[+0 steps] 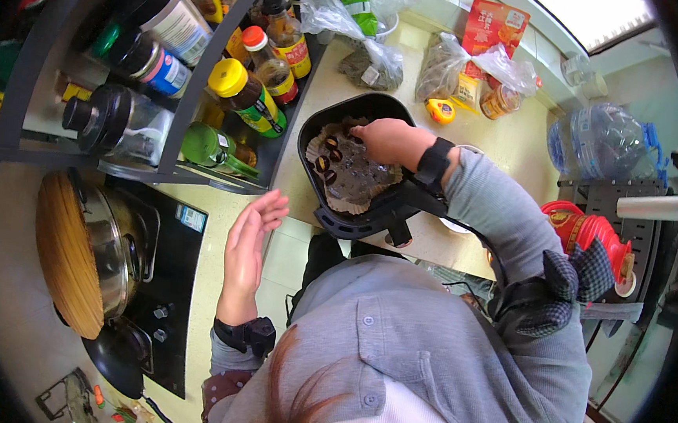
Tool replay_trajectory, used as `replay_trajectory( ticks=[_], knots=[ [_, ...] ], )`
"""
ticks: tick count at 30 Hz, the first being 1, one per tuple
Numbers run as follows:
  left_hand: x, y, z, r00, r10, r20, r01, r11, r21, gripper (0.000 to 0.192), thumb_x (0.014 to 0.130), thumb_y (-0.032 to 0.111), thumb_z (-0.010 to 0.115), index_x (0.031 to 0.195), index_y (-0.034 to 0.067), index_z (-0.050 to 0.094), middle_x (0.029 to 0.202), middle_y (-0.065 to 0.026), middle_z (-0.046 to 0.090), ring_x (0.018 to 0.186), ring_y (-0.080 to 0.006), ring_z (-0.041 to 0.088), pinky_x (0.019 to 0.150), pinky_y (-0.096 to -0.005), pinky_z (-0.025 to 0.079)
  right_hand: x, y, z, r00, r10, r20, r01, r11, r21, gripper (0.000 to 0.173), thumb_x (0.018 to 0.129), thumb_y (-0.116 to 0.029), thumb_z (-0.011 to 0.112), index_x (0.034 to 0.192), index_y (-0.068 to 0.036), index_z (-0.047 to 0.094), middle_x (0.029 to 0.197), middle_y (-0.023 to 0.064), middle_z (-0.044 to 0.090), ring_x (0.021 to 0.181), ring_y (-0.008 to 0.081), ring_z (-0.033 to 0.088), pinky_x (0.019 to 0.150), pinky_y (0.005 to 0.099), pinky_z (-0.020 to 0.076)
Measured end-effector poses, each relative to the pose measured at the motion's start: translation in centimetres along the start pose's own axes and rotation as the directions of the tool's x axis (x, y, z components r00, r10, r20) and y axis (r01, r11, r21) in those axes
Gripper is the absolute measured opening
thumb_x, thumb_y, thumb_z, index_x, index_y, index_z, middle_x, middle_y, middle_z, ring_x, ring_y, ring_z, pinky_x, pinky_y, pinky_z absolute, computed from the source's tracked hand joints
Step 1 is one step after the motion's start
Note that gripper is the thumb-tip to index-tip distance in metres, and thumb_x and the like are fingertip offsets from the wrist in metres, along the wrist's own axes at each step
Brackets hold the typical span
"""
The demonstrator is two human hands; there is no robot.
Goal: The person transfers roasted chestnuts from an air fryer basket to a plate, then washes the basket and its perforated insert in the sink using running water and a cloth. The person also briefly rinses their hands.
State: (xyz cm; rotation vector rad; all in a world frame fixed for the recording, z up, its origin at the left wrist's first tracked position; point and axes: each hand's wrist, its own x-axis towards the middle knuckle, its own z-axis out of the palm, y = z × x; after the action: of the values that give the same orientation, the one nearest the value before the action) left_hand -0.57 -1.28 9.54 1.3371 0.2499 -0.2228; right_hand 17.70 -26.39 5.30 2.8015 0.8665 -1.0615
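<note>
My right hand (382, 141) reaches into a black air fryer basket (346, 230) from the right. Its fingertips are closed at a dark brown chestnut, mostly hidden under them. A crinkled paper liner (355, 192), stained with dark specks, covers the basket's bottom. Several chestnuts (322, 163) lie on the liner's left side, some with a pale slit in the shell. My left hand (253, 235) is raised in the air left of the basket, fingers extended and holding nothing. A dark band is strapped around each wrist. The basket's handle (399, 233) points toward my body.
A black rack (229, 183) of sauce bottles and jars stands close left of the basket. Tied plastic bags (373, 66) and a yellow tape measure (440, 111) sit behind it. On the left, a steel pot (114, 243) with a wooden board (67, 257) stands on the black cooktop (177, 294).
</note>
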Motion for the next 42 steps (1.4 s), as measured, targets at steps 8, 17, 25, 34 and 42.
replay_trajectory(
  ticks=[8,17,25,34,42],
  knots=[
    [-1.9,-3.2,-2.5,0.996,-0.063,-0.057,0.065,0.998,0.021,0.037,0.103,0.024,0.047,0.127,-0.001,0.058,0.119,-0.012,0.064,0.112,-0.0192,0.059,0.098,-0.0331,0.044,3.3,0.8,2.5,0.999,0.042,-0.011,-0.043,0.995,-0.092,0.043,0.085,-0.01,0.058,0.129,-0.011,0.061,0.103,0.0161,0.07,0.099,0.0362,0.067,0.079,0.0439,0.0549],
    [-0.5,-2.9,-2.6,0.998,-0.047,-0.029,0.047,0.999,0.015,0.033,0.103,0.021,0.047,0.126,0.001,0.059,0.119,-0.0099,0.064,0.111,-0.017,0.059,0.097,-0.0317,0.044,2.2,3.0,3.7,0.99,-0.068,0.121,0.09,0.977,-0.191,0.036,0.082,-0.018,0.06,0.117,-0.009,0.063,0.096,0.0183,0.069,0.092,0.0384,0.066,0.08,0.047,0.053],
    [-0.6,-2.2,-2.4,0.997,-0.063,-0.049,0.066,0.996,0.059,0.033,0.103,0.022,0.048,0.126,0.0,0.059,0.118,-0.0104,0.065,0.11,-0.0172,0.059,0.096,-0.0316,0.044,4.0,-1.4,2.8,0.994,-0.104,-0.038,0.103,0.995,-0.011,0.053,0.082,-0.014,0.059,0.135,-0.011,0.053,0.096,0.0196,0.069,0.093,0.0374,0.067,0.077,0.0455,0.0534],
    [-1.1,-2.5,-2.9,0.994,-0.065,-0.093,0.068,0.997,0.028,0.033,0.103,0.021,0.048,0.124,-0.001,0.059,0.117,-0.0107,0.064,0.11,-0.0181,0.06,0.096,-0.0323,0.045,1.9,-1.3,1.7,0.964,-0.199,0.178,0.196,0.98,0.036,0.057,0.082,-0.016,0.061,0.139,-0.02,0.053,0.104,0.0199,0.068,0.097,0.0381,0.065,0.086,0.0455,0.0507],
    [-0.9,-2.1,-2.5,0.996,-0.056,-0.07,0.06,0.997,0.054,0.034,0.102,0.023,0.048,0.124,-0.001,0.059,0.118,-0.0109,0.065,0.109,-0.0184,0.06,0.096,-0.0324,0.045,2.5,-3.8,2.0,0.949,-0.273,0.158,0.27,0.962,0.04,0.057,0.081,-0.014,0.062,0.137,-0.021,0.054,0.102,0.0174,0.069,0.095,0.0369,0.065,0.085,0.045,0.051]
  ],
)
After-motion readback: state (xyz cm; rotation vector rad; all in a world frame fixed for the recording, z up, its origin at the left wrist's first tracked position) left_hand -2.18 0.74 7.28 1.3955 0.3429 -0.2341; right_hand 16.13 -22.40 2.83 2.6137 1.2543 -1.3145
